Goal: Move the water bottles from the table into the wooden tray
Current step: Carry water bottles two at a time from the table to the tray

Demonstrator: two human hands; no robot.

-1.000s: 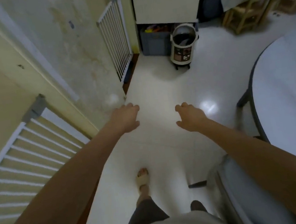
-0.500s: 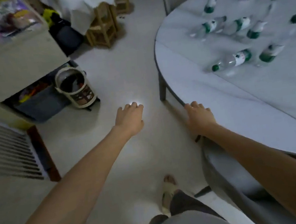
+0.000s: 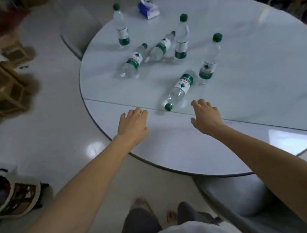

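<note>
Round white glossy table (image 3: pixel 242 85) carries six clear plastic water bottles with green caps and green-and-white labels. No wooden tray can be identified in this view.

Left hand (image 3: pixel 132 126): palm down over the near edge of the table, fingers straight and slightly spread, holding nothing. Right hand (image 3: pixel 205 118): palm down over the table top, fingers extended and loosely spread, holding nothing. Whether either palm touches the surface cannot be told.

Nearest lying bottle (image 3: pixel 179 90): on its side, cap pointing toward the person. Its cap lies between the two hands, just beyond the fingertips, nearer the right hand's fingers than the left's. Not touched by either.

Standing bottle on the right (image 3: pixel 209 60): upright, just beyond the lying one's base, apart from the right fingertips.

Two lying bottles (image 3: pixel 133 61) and (image 3: pixel 160 47): side by side near the table's middle, well apart from both hands.

Tall standing bottle (image 3: pixel 181 37): upright beside that pair. Far standing bottle (image 3: pixel 121 26): upright toward the far left edge.

Blue-and-white tissue pack (image 3: pixel 147 8): at the far side of the table.

Grey padded chair (image 3: pixel 243 196): at the near table edge, under the right forearm.
</note>
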